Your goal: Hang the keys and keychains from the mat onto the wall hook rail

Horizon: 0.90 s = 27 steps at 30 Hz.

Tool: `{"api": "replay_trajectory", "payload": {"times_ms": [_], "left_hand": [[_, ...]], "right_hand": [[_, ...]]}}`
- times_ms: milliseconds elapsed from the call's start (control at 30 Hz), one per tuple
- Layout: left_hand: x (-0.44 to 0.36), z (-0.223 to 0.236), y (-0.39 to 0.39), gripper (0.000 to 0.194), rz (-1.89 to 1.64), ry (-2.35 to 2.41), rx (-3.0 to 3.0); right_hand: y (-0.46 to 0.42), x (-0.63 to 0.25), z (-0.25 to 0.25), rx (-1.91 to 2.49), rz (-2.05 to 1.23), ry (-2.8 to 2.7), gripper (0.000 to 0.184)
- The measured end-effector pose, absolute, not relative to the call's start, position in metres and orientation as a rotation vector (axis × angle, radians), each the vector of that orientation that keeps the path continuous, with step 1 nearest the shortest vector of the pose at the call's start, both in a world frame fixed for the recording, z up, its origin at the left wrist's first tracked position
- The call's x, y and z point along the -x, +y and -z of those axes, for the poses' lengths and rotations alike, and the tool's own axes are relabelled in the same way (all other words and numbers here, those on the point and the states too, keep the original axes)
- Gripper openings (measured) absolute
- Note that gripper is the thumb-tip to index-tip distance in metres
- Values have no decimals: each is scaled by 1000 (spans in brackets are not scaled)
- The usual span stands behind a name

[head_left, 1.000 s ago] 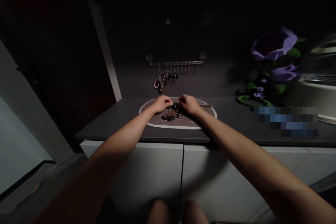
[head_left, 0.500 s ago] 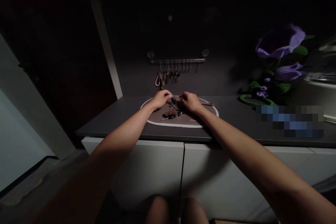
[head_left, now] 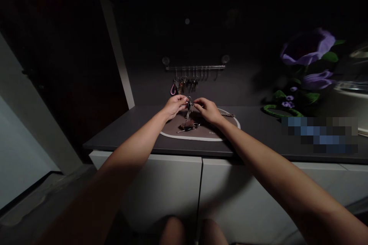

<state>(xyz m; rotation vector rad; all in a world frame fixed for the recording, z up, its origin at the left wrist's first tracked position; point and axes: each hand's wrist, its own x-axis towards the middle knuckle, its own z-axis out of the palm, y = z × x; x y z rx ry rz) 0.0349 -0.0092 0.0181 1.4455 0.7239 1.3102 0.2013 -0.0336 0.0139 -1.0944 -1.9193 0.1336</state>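
We hold a bunch of keys (head_left: 188, 109) up above the oval mat (head_left: 198, 139), between our two hands. Our left hand (head_left: 174, 106) pinches it near its ring with thumb and fingertips, and the keys dangle below. Our right hand (head_left: 208, 110) meets it from the other side, thumb and fingers drawn close together; we cannot tell whether they grip a key or only touch it. Below the hands, on the mat, we see a brown pouch (head_left: 187, 124) with a metal ring (head_left: 196, 125) at its right end. A braided cord (head_left: 228, 115) lies past our right hand, at the mat's edge. On the wall behind, a clear rack (head_left: 201, 67) carries more keys (head_left: 192, 83) and a pink loop (head_left: 173, 89). Purple flowers (head_left: 317, 79) stand on the counter (head_left: 258, 130), well to our right
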Motion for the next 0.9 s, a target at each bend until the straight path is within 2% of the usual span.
{"api": "replay_trajectory", "payload": {"times_ms": [233, 633, 900], "left_hand": [[-35, -20, -10, 6, -1343, 644, -1312], [-35, -19, -10, 10, -1271, 579, -1289], [-36, -17, -12, 21, -1211, 599, -1350]], "right_hand": [[-38, -200, -15, 963, -131, -1983, 25], [-34, -205, -18, 847, -93, -1948, 16], [-28, -205, -15, 815, -426, -1752, 26]]}}
